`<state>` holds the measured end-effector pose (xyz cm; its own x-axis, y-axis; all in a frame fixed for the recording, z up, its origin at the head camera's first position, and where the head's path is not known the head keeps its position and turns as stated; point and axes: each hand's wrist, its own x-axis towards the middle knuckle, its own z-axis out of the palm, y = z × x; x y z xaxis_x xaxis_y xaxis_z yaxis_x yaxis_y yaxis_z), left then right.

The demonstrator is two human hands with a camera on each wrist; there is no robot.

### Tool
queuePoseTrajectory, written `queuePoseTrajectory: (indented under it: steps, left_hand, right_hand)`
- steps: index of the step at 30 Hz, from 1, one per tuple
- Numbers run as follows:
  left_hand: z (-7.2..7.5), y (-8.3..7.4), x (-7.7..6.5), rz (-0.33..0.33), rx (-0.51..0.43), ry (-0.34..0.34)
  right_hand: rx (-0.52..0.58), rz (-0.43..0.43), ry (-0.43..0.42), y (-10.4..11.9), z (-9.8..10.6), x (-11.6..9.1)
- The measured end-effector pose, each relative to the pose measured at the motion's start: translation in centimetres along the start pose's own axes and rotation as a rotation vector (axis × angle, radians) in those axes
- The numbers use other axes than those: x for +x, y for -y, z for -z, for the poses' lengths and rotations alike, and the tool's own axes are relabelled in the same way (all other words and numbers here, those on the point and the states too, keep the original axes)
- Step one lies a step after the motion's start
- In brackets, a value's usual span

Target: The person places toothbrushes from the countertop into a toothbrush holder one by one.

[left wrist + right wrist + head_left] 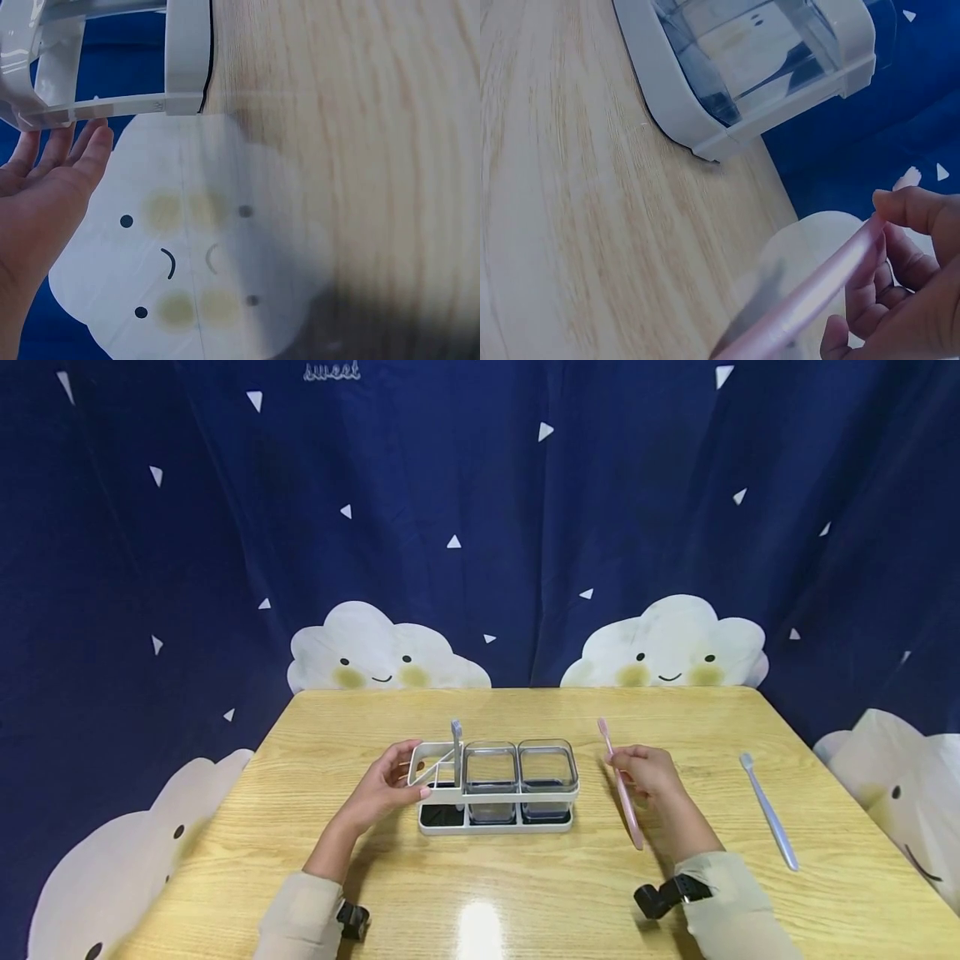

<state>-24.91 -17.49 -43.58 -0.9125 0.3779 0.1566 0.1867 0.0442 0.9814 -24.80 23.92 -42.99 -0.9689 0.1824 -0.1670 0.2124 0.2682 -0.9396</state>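
A white toothbrush holder [495, 797] with two clear cups stands mid-table. My left hand [390, 785] grips its left end, thumb at the front rim and fingers at the side and back; the left wrist view shows the fingers [94, 146] against the holder's end [120, 106]. A blue-grey toothbrush [457, 756] stands upright in the holder's left section. To the right of the holder, my right hand [648, 772] pinches a pink toothbrush [626, 802] between thumb and fingers. Its handle [810, 292] slants toward the near side, with the bristle end [909, 178] pointing away.
A light blue toothbrush [771, 814] lies on the wooden table [562, 893] at the right. Behind the table hangs a dark blue curtain [450, 468] with white clouds and triangles. Each wrist wears a black strap [671, 893].
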Motion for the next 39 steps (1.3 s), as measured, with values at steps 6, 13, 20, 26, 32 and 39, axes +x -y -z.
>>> queuePoseTrajectory:
  steps: [6, 13, 20, 26, 32, 39]
  left_hand:
    - [0.0, 0.0, 0.2, 0.001, 0.013, 0.004]
    - [-0.1, 0.0, 0.4, -0.001, 0.019, 0.002]
    - [-0.1, -0.1, 0.0, -0.016, 0.017, -0.012]
    - [-0.3, 0.0, 0.1, -0.02, 0.03, -0.017]
    - [-0.2, -0.1, 0.2, -0.014, 0.024, -0.022]
    - [-0.2, 0.0, 0.0, -0.003, 0.012, -0.018]
  right_hand:
    - [0.014, 0.009, 0.0, 1.1, 0.5, -0.8]
    - [0.07, 0.079, -0.025, 2.1, 0.7, -1.5]
    - [0.115, 0.178, -0.061, 2.8, 0.1, -2.4]
    - [0.14, 0.24, -0.112, 3.5, 0.0, -2.6]
    - [0.202, 0.3, -0.147, 4.1, -0.2, -2.8]
    - [0.339, 0.399, -0.145, 4.8, -0.3, -3.2]
